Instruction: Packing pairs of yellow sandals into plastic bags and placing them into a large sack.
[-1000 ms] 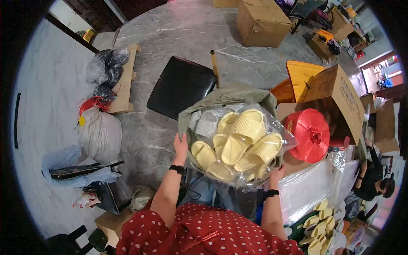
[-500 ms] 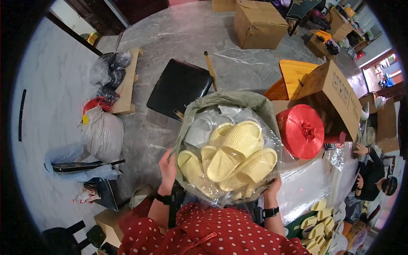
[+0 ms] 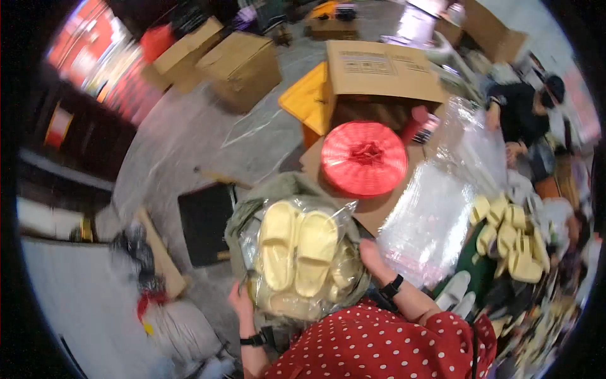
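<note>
In front of me is a grey-green woven sack (image 3: 240,226), its mouth facing up. On top inside it lies a pair of pale yellow slippers (image 3: 278,243) side by side in a clear plastic bag. More bagged slippers (image 3: 344,268) show around and below the pair. My left hand (image 3: 241,303) is closed at the sack's lower left side. My right hand (image 3: 374,260) grips its right side, its fingertips partly hidden by the sack and plastic.
A red roll of plastic twine (image 3: 364,158) sits by an open cardboard box (image 3: 385,72). Clear plastic bags (image 3: 429,218) are stacked to the right, near a pile of yellow slippers (image 3: 510,237). A black-topped stool (image 3: 205,224) stands left of the sack. Beyond the bags works a person (image 3: 521,110).
My view has turned to the right, so the twine roll and bags sit nearer the middle. In the sack, a flat bagged pair now lies on top, where slippers lay jumbled.
</note>
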Motion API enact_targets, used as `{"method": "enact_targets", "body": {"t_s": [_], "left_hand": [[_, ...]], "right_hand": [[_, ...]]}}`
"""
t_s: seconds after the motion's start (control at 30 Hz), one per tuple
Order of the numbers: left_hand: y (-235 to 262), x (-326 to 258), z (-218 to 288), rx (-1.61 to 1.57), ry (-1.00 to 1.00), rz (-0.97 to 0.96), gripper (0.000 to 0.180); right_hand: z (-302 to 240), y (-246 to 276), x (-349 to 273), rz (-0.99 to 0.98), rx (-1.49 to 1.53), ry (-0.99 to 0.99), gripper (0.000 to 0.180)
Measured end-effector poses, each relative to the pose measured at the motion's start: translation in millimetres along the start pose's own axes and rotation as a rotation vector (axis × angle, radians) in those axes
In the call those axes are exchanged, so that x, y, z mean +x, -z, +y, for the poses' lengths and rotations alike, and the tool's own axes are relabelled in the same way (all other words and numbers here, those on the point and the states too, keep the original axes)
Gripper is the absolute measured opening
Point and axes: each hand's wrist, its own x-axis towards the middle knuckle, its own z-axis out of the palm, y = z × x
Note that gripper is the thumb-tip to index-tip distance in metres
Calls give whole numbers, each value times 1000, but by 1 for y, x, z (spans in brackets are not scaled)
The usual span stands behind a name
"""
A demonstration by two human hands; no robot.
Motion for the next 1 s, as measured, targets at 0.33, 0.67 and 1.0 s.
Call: {"method": "enact_targets", "body": {"t_s": [0.33,0.67,1.0], "left_hand": [[31,102,-58,372,-225,-306,29],[84,177,-35,166,-138,-750,25],[84,216,-12,114,-25,-812,29]], "right_hand": [[-90,-31,-46,196,454,-514,51],[-91,-151,-107,877,433,-459,37],[-92,-205,-164,931,1009,-449,33]]}}
